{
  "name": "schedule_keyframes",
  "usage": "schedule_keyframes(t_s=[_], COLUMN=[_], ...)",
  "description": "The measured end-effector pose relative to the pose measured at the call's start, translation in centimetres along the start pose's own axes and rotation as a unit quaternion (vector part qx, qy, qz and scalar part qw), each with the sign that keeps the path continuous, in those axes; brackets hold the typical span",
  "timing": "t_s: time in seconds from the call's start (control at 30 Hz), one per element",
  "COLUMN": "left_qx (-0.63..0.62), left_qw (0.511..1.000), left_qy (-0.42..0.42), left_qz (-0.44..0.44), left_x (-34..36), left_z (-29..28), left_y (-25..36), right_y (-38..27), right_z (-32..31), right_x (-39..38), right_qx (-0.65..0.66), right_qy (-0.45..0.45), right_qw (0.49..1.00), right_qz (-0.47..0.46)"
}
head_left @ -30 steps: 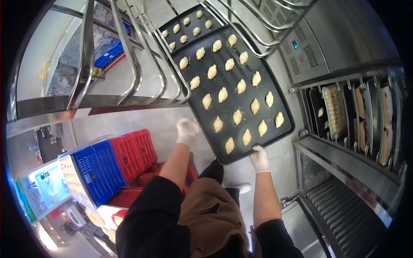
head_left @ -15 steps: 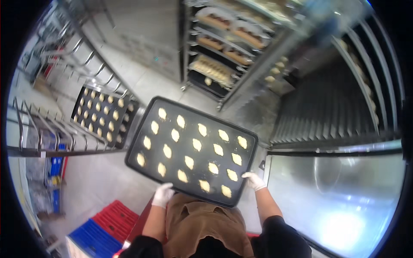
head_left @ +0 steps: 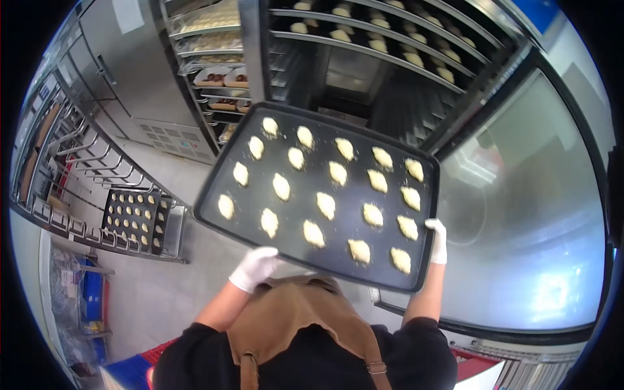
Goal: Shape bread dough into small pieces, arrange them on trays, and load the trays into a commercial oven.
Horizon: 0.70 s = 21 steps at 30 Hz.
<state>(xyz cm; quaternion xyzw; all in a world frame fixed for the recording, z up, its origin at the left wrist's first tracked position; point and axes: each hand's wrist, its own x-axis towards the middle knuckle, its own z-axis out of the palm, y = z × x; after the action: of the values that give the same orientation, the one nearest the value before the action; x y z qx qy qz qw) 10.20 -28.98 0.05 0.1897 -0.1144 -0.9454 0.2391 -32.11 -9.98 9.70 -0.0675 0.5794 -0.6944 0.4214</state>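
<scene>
A large black baking tray [head_left: 351, 201] is held out in front of me, its left side reaching farther from my body at the back corner. Several pale dough pieces [head_left: 325, 205] lie on it in rows, with fine crumbs around them. My left hand [head_left: 256, 268], in a white glove, grips the tray's near edge toward the left, most of its fingers hidden beneath. My right hand [head_left: 438, 240], gloved too, holds the right edge near the front corner, its fingers partly under the rim.
Ahead stands an open metal cabinet [head_left: 474, 71] with trays of dough on its upper levels. Its glass door [head_left: 520, 214] hangs open at my right. Another rack [head_left: 207, 58] holds filled trays behind. On the left, a wheeled rack [head_left: 123, 166] carries a low dough tray [head_left: 133, 218].
My view has turned toward the open cabinet, which now lies straight ahead. Both hands have brought the tray round and closer to it, still holding it.
</scene>
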Motion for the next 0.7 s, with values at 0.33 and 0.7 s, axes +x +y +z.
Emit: schedule_keyframes(t_s=[0.33, 0.7], left_qx=[0.053, 0.07], left_qw=[0.994, 0.986], left_qy=[-0.089, -0.132], left_qz=[0.041, 0.079], left_x=[5.4, 9.5], left_z=[5.4, 8.1], left_y=[7.3, 8.9], right_y=[-3.1, -6.4], right_z=[2.4, 3.4], right_x=[10.4, 12.6], right_qx=[0.05, 0.098], right_qy=[-0.052, -0.201], right_qw=[0.997, 0.973], right_qz=[-0.023, -0.062])
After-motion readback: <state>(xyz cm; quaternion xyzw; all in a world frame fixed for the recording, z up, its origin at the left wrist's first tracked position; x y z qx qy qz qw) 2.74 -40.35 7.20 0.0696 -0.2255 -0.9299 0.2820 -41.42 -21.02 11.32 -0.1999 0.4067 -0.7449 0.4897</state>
